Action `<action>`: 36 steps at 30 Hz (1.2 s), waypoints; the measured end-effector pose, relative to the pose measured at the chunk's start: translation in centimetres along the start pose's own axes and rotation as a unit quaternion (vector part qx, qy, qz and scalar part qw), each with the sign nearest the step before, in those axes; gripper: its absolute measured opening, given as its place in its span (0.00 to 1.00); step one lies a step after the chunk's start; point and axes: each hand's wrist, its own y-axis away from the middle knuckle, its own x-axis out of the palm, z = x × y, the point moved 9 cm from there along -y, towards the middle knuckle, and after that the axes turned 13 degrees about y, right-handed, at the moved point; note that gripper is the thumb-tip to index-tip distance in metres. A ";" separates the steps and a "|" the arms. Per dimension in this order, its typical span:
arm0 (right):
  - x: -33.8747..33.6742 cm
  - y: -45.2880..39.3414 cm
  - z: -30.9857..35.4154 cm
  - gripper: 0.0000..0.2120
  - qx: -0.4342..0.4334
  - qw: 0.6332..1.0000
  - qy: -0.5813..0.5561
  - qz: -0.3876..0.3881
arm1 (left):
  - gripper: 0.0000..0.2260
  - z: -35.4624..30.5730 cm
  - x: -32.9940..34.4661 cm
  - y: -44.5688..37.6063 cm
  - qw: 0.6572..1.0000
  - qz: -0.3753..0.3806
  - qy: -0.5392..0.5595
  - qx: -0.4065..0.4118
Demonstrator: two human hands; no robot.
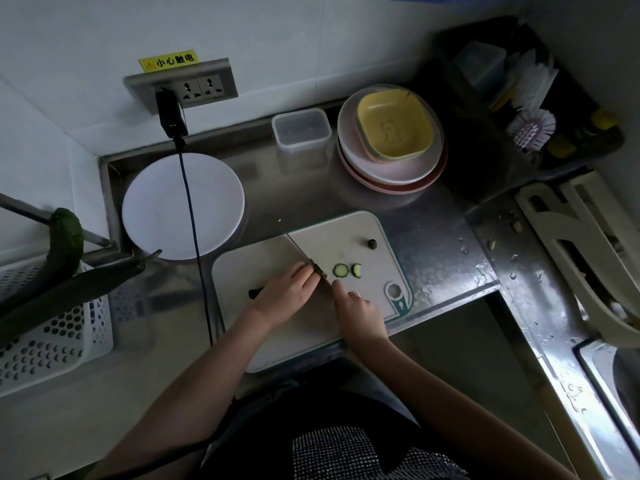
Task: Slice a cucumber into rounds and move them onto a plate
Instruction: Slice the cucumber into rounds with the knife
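1. Dim kitchen corner, steel surface (pixel 433 244), white cutting board (pixel 263 265) near its front edge.
2. Left hand (pixel 289 289) clenched over cucumber (pixel 320 270) on board; dark end (pixel 254 292) poking out left of hand.
3. Right hand (pixel 356 308) grasping knife (pixel 301 252), blade at cucumber's cut end.
4. Two rounds (pixel 341 270) flat on board right of blade, small end piece (pixel 372 243) farther back.
5. Empty white plate (pixel 183 206) behind-left of board.
6. Two more cucumbers (pixel 64 244) in white basket (pixel 52 341) far left.
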 end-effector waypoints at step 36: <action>-0.8 0.5 0.3 0.09 -0.006 0.999 -0.035 -0.038 | 0.21 0.4 -0.1 -0.1 0.999 -0.014 0.039 0.015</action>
